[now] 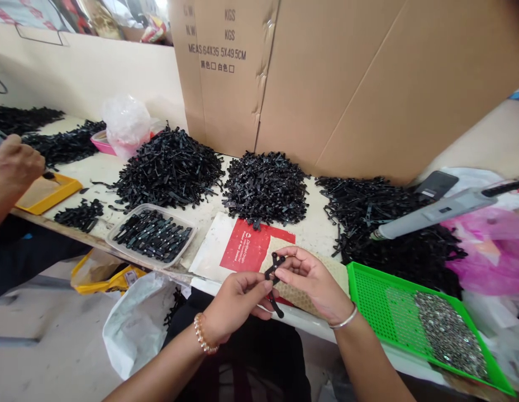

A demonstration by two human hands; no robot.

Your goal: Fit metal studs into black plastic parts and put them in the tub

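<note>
Black plastic strips (277,308) with rounded ends are held between my two hands, above the front edge of the table. They cross each other near their upper ends. My left hand (242,301) pinches them from the left with thumb and fingers. From the other side, my right hand (305,279) closes its thumb and fingertips on their upper part. How many strips there are is hidden by my fingers. Under my hands lie a red and white printed sheet (242,245) and a tan textured mat (301,293).
Black strip piles (265,187) line the table. A clear tub (112,237) of strips stands left, a green tray (368,301) with small metal pieces right. A grey electric screwdriver (435,212) hangs over the right pile. A co-worker's hand (16,162) is at far left.
</note>
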